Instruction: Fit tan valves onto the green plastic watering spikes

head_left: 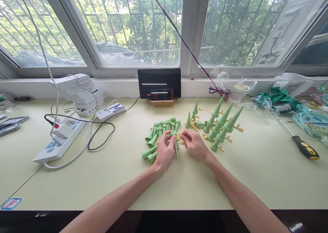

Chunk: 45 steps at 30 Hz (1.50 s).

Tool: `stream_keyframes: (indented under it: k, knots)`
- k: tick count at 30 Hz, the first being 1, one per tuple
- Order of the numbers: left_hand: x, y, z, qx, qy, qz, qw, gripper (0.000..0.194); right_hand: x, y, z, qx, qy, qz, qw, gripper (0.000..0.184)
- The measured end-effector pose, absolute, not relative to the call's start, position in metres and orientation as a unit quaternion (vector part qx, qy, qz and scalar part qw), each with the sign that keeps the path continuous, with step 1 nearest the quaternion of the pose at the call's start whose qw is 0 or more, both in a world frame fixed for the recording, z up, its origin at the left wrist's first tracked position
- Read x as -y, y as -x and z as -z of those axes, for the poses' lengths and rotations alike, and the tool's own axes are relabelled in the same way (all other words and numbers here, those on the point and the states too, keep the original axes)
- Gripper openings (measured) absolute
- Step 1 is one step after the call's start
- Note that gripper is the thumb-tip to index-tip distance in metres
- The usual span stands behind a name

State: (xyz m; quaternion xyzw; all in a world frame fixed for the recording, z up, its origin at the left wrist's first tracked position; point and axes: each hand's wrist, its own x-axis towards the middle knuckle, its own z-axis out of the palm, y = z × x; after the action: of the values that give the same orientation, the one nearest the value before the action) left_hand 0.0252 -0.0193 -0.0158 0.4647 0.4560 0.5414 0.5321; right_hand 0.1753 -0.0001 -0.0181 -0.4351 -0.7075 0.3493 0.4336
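Observation:
My left hand (165, 151) is closed around a green plastic watering spike (176, 148), its pointed end aimed toward me. Close by on the right, my right hand (193, 143) has its fingers pinched together; whatever is between them is too small to make out. Small yellow valve pieces (180, 139) show between the two hands. A pile of loose green spike parts (153, 139) lies beside and behind my left hand. Beyond my right hand, several green spikes with yellow valves (220, 125) stand point up in rows.
A screwdriver (304, 147) lies at the right, near plastic bags and teal straps (307, 118). At the back, a phone (162, 94) leans before a dark tablet (159, 77). On the left are a power strip (60, 140), looped cables and stacked white boxes (85, 94).

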Motion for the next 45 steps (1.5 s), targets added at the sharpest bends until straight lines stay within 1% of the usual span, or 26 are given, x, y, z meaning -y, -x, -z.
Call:
stream_keyframes:
  k: [4,12,19,22,26,28,33,40,45]
  knots:
    - [0.0201,-0.0247,0.0168,-0.444,-0.481,-0.542,0.527,0.040,-0.0006,-0.1758,0.0178,0.719,0.442,-0.320,0.431,0.029]
    - [0.0223,-0.0248,0.0146,-0.442,-0.519,-0.533,0.501,0.036,-0.0002,-0.1751,0.0150,0.726,0.448,-0.308,0.421,0.040]
    - [0.0221,-0.0253,0.0145,-0.441,-0.515,-0.533,0.506,0.035,0.0001,-0.1741,0.0177,0.720,0.454,-0.312,0.423,0.042]
    - [0.0206,-0.0259,0.0137,-0.443,-0.490,-0.539,0.523,0.039,0.0011,-0.1727,0.0179,0.704,0.464,-0.315,0.436,0.039]
    - [0.0188,-0.0257,0.0112,-0.454,-0.462,-0.548,0.530,0.042,0.0017,-0.1718,0.0149,0.686,0.462,-0.332,0.454,0.023]
    - [0.0185,-0.0253,0.0105,-0.459,-0.455,-0.549,0.530,0.042,0.0012,-0.1719,0.0141,0.696,0.456,-0.328,0.446,0.022]
    - [0.0182,-0.0251,0.0131,-0.459,-0.452,-0.546,0.535,0.042,0.0000,-0.1721,0.0167,0.726,0.444,-0.298,0.432,0.026]
    - [0.0182,-0.0242,0.0185,-0.442,-0.482,-0.538,0.532,0.041,0.0008,-0.1723,0.0180,0.722,0.454,-0.307,0.423,0.034]
    - [0.0188,-0.0238,0.0203,-0.439,-0.516,-0.533,0.506,0.040,-0.0001,-0.1730,0.0194,0.718,0.462,-0.310,0.418,0.040]
